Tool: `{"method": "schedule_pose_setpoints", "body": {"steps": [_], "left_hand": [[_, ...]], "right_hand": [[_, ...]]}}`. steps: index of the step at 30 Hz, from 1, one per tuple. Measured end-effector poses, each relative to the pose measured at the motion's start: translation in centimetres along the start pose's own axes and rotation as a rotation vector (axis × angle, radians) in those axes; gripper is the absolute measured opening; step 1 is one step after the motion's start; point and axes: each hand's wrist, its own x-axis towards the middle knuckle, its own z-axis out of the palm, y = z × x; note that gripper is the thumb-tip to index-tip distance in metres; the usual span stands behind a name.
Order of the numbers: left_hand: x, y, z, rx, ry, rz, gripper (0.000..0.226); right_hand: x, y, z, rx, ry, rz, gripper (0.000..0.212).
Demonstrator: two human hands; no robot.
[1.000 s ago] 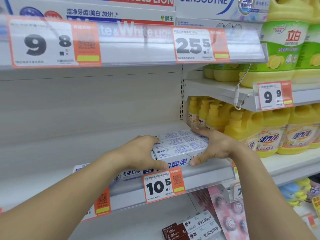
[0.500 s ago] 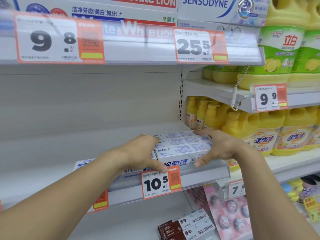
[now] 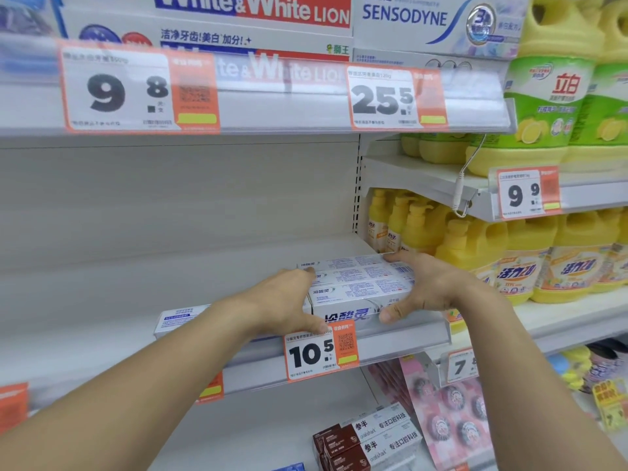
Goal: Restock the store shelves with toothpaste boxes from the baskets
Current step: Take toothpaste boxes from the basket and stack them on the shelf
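White metal store shelving (image 3: 170,198) with a pale back panel; orange-and-white price tags (image 3: 139,91) clipped to the shelf edges. Right bay: yellow detergent bottles (image 3: 560,256) in rows, under even, bright light.

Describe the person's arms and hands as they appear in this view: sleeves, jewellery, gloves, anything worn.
Both forearms are bare as far as the frame's lower edge; no sleeve shows. The left hand and right hand wear no gloves, and no rings, watch or bracelet can be seen on the fingers or wrists. The fingernails look short and unpainted.
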Motion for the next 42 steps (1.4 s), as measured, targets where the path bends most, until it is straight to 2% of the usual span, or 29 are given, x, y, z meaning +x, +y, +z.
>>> {"method": "schedule_pose_setpoints", "body": {"steps": [4, 6, 8, 10, 13, 14, 16, 18, 20, 23, 25, 30, 32, 37, 40, 42], "left_hand": [[-1.1, -0.1, -0.4, -0.098, 0.008, 0.045, 0.087], [-2.3, 0.1, -0.9, -0.085, 0.127, 0.095, 0.098], [-4.5, -0.1, -1.5, -0.061, 0.334, 0.189, 0.084], [-7.9, -1.1, -1.3, -0.139, 0.515, 0.290, 0.055], [-14.2, -3.9, 0.8, -0.240, 0.599, 0.290, 0.023], [-16.5, -5.4, 2.2, -0.268, 0.576, 0.248, 0.018], [-19.6, -8.1, 4.8, -0.325, 0.453, 0.136, 0.010], [-22.8, -11.9, 8.3, -0.364, 0.237, -0.045, 0.010], [-25.9, -16.0, 12.0, -0.291, 0.004, -0.218, 0.021], [-29.6, -20.3, 17.0, -0.047, -0.387, -0.366, 0.045], [-31.5, -22.0, 19.8, -0.042, -0.506, -0.417, 0.053], [-35.3, -26.0, 24.8, -0.111, -0.483, -0.549, 0.068], [-36.3, -27.4, 26.4, -0.130, -0.473, -0.594, 0.077], [-35.7, -29.1, 29.0, -0.170, -0.447, -0.630, 0.091], [-35.1, -29.0, 29.8, -0.088, -0.462, -0.610, 0.089], [-34.9, -28.7, 29.8, -0.053, -0.432, -0.595, 0.079]], "right_hand": [[-1.8, -3.3, -0.1, -0.185, 0.071, 0.018, 0.130], [-3.4, -5.7, 0.2, -0.263, 0.129, -0.024, 0.121], [-5.2, -8.2, 1.0, -0.333, 0.222, -0.160, 0.097], [-7.4, -10.9, 2.8, -0.234, 0.262, -0.351, 0.065], [-10.5, -15.0, 7.2, 0.028, 0.059, -0.523, 0.029], [-11.0, -16.3, 9.4, 0.033, -0.050, -0.565, 0.022], [-11.1, -18.0, 13.0, -0.065, -0.275, -0.567, 0.025], [-10.6, -19.8, 18.2, -0.212, -0.544, -0.482, 0.034], [-10.3, -21.6, 23.8, -0.318, -0.749, -0.443, 0.049], [-10.5, -23.6, 31.5, -0.407, -0.919, -0.416, 0.055], [-11.0, -24.6, 36.1, -0.373, -0.953, -0.379, 0.058], [-13.6, -23.7, 45.7, -0.175, -0.900, -0.330, 0.069], [-14.4, -22.5, 47.8, -0.154, -0.901, -0.347, 0.078], [-14.6, -22.8, 51.0, -0.043, -0.809, -0.416, 0.084], [-14.3, -23.7, 51.9, -0.050, -0.834, -0.478, 0.096], [-14.3, -24.0, 52.4, -0.106, -0.852, -0.500, 0.102]]}}
